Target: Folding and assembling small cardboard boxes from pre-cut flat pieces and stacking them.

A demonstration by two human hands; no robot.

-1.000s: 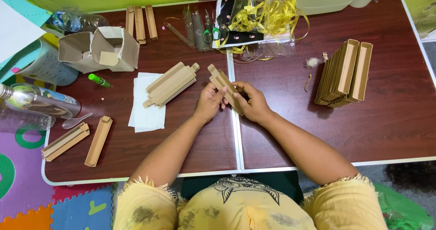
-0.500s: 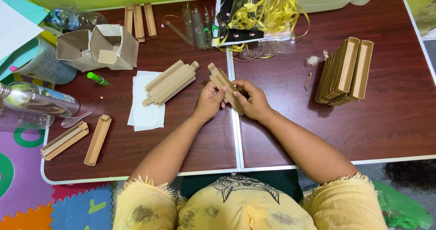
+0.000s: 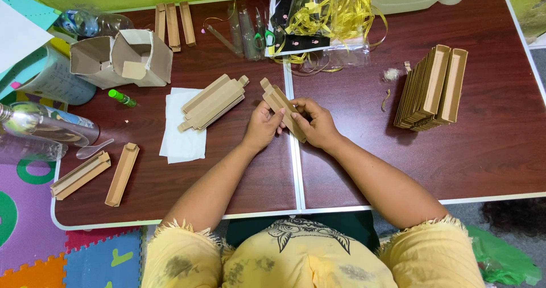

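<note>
Both hands meet over the middle of a dark brown table (image 3: pixel 478 151). My left hand (image 3: pixel 263 126) and my right hand (image 3: pixel 316 123) together grip one long, narrow piece of tan cardboard (image 3: pixel 277 100), partly folded, which slants up to the left from between the fingers. Just left of the hands a small pile of flat cardboard cut-outs (image 3: pixel 212 102) lies partly on a white sheet of paper (image 3: pixel 183 134). To the right stands a stack of finished cardboard trays (image 3: pixel 431 89) set on edge.
Two folded trays (image 3: pixel 123 174) lie at the front left beside a clear plastic bottle (image 3: pixel 40 130) and a spoon. A green glue stick (image 3: pixel 121 98), an open cardboard box (image 3: pixel 120 56), more strips (image 3: pixel 172 19), and clear bags with yellow ribbon (image 3: pixel 330 16) sit along the back.
The hands stay in the same place; the fingers have shifted slightly on the cardboard piece. Nothing else has moved.
</note>
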